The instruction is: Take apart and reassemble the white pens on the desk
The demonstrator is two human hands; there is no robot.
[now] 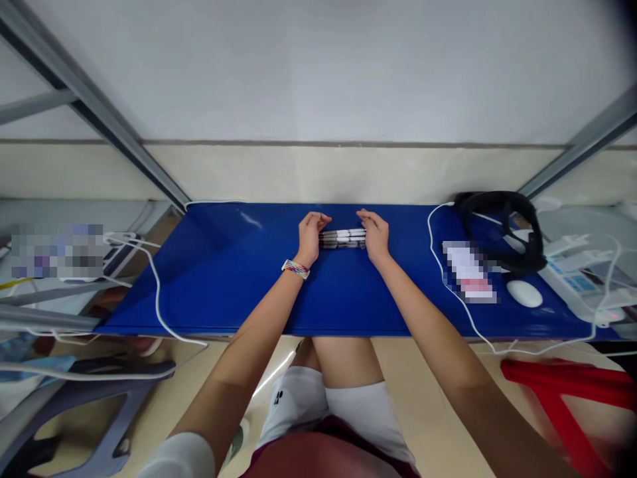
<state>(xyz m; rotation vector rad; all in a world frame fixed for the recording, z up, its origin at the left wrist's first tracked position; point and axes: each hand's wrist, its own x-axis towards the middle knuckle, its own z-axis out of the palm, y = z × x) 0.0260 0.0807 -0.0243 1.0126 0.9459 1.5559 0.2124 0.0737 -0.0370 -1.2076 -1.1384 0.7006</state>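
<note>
Shared workroom, exact type unclear: blue-topped desk (233, 279) between grey metal posts (114, 126), more desks alongside, plastic chairs (572, 385), loose white cables (158, 299).

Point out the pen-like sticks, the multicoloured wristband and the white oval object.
Pen-like sticks (343, 238): head view, middle of the bundle.
Multicoloured wristband (296, 269): head view, middle of the band.
White oval object (524, 293): head view, middle of its top.

Left hand (309, 239) and right hand (377, 237) placed at opposite ends of a bundle of slim white-and-dark rods (343, 238), possibly pens, over blue tabletop (239, 279). White oval object (524, 293) near black headgear (535, 242) at right. Patterned wristband (296, 269) on left wrist.
</note>
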